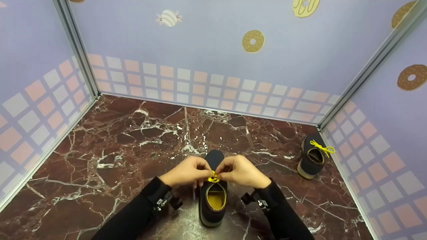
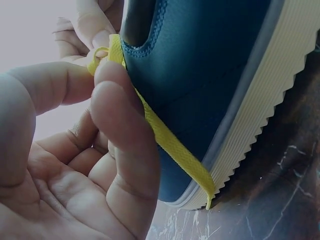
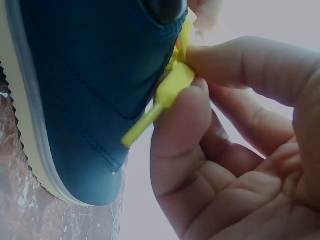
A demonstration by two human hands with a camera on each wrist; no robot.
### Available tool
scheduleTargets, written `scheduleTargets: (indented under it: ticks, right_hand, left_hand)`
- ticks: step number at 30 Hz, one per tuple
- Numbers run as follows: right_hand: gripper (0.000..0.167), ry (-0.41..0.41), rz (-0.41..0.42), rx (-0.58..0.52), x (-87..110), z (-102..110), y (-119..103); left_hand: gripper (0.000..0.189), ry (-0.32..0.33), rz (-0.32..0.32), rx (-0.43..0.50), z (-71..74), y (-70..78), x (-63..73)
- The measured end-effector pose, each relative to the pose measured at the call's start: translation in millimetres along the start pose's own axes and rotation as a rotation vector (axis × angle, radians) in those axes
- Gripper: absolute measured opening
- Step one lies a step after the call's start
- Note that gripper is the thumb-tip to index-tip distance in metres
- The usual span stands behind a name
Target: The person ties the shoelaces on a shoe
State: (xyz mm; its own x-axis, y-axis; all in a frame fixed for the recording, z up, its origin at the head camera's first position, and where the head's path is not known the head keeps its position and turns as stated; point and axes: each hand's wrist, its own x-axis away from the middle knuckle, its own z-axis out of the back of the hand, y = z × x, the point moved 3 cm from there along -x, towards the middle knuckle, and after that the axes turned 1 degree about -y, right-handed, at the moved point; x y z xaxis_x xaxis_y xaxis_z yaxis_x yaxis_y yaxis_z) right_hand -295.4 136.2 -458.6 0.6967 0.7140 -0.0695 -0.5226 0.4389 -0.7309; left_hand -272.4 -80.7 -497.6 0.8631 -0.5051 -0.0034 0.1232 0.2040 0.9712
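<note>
A dark low shoe (image 1: 210, 216) with a yellow lining stands on the floor between the hands, its toe pointing away. Over its front, the left hand (image 1: 187, 171) pinches the yellow shoelace (image 1: 213, 179) between thumb and fingertips. From the other side, the right hand (image 1: 244, 172) also pinches the lace. In the left wrist view, a small loop shows at the fingertips, and a loose lace end (image 2: 175, 146) hangs down the shoe's side to the sole. A short lace end (image 3: 141, 125) sticks out below the fingers in the right wrist view. The fingers partly cover the knot area.
A second dark shoe (image 1: 310, 167) stands at the right, near the side wall, its yellow lace tied in a bow (image 1: 322, 146). Patterned panels (image 1: 213, 63) enclose the marbled dark red floor (image 1: 133, 146) at the back, left and right.
</note>
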Motion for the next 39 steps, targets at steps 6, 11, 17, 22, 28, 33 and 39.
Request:
scheduleTargets:
  ticks: [6,11,17,22,28,33,39]
  right_hand:
    - [0.012,-0.006,0.025,0.014,-0.3,0.1,0.2]
    - [0.012,0.001,0.015,0.006,-0.3,-0.6,-0.7]
    - [0.013,0.026,-0.014,-0.022,0.1,-2.2,-2.5]
    - [0.018,0.052,-0.008,-0.013,0.2,-3.2,-4.5]
    - [0.019,0.071,-0.011,0.009,-0.3,-3.2,-5.7]
    - [0.020,0.082,-0.015,0.014,-0.8,-2.8,-6.5]
    - [0.020,0.099,-0.004,0.000,-2.2,-3.8,-6.5]
  left_hand:
    - [0.017,0.003,0.012,0.006,0.5,-0.7,0.0]
    - [0.017,0.000,0.014,0.004,0.7,-2.1,-0.4]
    - [0.016,0.005,0.020,0.001,0.4,-2.9,0.0]
    - [0.016,0.002,0.013,0.003,0.3,-2.2,-0.3]
    - [0.017,0.002,0.005,0.016,0.9,-1.4,-0.7]
    - [0.017,0.004,0.005,0.021,1.7,-1.5,-0.6]
    - [0.018,0.007,0.008,0.030,1.6,-0.3,0.8]
